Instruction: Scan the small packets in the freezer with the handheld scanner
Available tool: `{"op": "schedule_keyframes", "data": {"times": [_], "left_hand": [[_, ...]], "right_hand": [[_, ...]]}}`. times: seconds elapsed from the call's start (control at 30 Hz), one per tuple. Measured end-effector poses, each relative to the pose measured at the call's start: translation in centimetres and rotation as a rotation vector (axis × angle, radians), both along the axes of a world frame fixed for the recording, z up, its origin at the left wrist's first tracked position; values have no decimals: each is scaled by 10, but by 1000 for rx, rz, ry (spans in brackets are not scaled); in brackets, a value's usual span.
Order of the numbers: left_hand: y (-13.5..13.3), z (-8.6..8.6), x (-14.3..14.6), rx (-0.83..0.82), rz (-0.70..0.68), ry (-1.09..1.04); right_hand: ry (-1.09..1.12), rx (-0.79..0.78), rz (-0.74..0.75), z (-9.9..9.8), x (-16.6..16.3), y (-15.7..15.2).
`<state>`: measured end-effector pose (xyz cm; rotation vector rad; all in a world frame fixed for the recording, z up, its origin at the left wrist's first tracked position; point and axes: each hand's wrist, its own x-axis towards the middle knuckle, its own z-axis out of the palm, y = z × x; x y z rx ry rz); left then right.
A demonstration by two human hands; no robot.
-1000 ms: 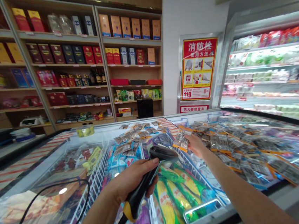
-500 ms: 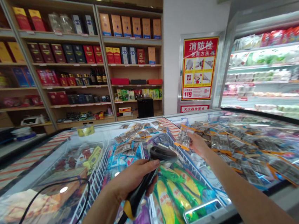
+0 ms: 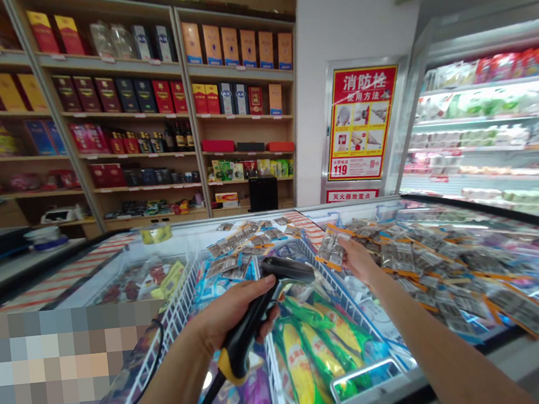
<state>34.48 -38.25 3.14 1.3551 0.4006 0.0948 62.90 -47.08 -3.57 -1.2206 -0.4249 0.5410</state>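
Note:
My left hand (image 3: 236, 310) is wrapped round the handle of a black barcode scanner (image 3: 256, 317) with a yellow base and a cable. Its head points right, towards a small clear packet with orange edges (image 3: 331, 247). That packet is pinched in my right hand (image 3: 355, 258), above the freezer's glass. Many similar packets (image 3: 399, 256) lie heaped on the glass to the right. A smaller group of packets (image 3: 249, 239) rests at the far middle. Below the scanner, bagged corn cobs (image 3: 308, 357) in green and yellow wrapping lie in a white wire basket (image 3: 350, 302).
Shelves of boxed goods (image 3: 121, 95) stand behind the chest freezer. A lit refrigerated shelf (image 3: 491, 123) is at the right, beside a red fire hydrant poster (image 3: 362, 123). A yellow tape roll (image 3: 155, 233) sits at the freezer's far left edge. The scanner's cable (image 3: 139, 386) hangs at lower left.
My left hand has shifted the scanner slightly left and tipped its head a little. The right hand keeps the packet in nearly the same place.

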Motion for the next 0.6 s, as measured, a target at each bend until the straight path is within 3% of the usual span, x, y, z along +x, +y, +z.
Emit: {"op": "schedule_keyframes", "data": {"times": [0.6], "left_hand": [[2, -1, -1, -26, -8, 23]], "right_hand": [[23, 13, -8, 5, -5, -1]]}}
